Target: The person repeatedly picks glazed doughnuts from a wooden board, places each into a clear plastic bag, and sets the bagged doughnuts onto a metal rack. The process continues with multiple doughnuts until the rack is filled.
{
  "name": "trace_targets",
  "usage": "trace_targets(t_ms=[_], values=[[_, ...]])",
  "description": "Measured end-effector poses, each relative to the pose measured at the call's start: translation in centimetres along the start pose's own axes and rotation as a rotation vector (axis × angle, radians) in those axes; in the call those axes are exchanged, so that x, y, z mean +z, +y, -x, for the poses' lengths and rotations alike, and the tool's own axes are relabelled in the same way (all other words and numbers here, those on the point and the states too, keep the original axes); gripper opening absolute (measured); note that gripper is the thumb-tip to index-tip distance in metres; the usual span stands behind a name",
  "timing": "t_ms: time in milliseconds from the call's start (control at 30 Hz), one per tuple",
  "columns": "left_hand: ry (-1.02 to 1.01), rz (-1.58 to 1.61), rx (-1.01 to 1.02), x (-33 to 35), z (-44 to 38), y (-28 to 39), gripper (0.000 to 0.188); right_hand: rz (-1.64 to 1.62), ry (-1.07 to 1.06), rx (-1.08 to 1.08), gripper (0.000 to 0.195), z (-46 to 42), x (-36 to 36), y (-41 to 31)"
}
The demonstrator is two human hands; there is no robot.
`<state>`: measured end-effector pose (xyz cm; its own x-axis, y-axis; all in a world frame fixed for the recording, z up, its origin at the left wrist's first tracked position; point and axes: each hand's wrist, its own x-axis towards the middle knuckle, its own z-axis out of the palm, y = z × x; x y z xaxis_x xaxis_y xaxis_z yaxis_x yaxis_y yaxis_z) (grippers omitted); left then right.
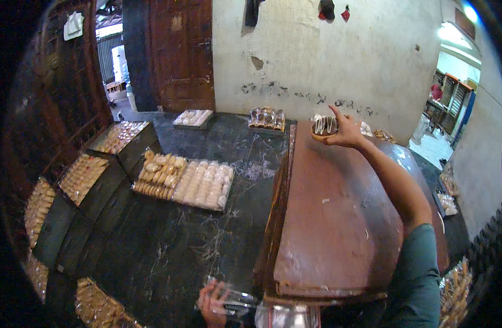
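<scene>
My right hand (346, 132) is stretched out over the far end of a brown board stack (337, 205). It holds a round chocolate-topped doughnut (325, 126) with white icing lines, gripped at its side between thumb and fingers; the index finger points up. At the bottom centre my left hand (212, 301) is closed around clear plastic packaging (238, 298), which is blurred. Just right of that, at the near edge of the boards, lies more clear plastic wrap (290, 316).
Trays of white round buns (203, 184) and golden pastries (160, 168) lie on the dark floor to the left. Black crates (138, 143) with packed pastries line the far left. Packed pastries (267, 119) and white buns (192, 117) sit near the wall. Bagged goods (456, 293) stand at lower right.
</scene>
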<state>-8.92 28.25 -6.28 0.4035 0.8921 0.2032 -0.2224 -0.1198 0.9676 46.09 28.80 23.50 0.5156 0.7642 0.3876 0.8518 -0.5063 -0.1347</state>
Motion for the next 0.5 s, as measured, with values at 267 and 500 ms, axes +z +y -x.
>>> trace_targets(t_ms=[267,500], values=[[0.177,1.417,-0.488,2.0,5.2,5.0,0.049,-0.339,-0.111,-0.318,0.110,23.3,-9.4,-11.4],[0.168,1.484,-0.565,5.7,11.4,7.6,0.040,-1.074,-0.626,-0.291,0.118,38.5,-11.5,-18.3]])
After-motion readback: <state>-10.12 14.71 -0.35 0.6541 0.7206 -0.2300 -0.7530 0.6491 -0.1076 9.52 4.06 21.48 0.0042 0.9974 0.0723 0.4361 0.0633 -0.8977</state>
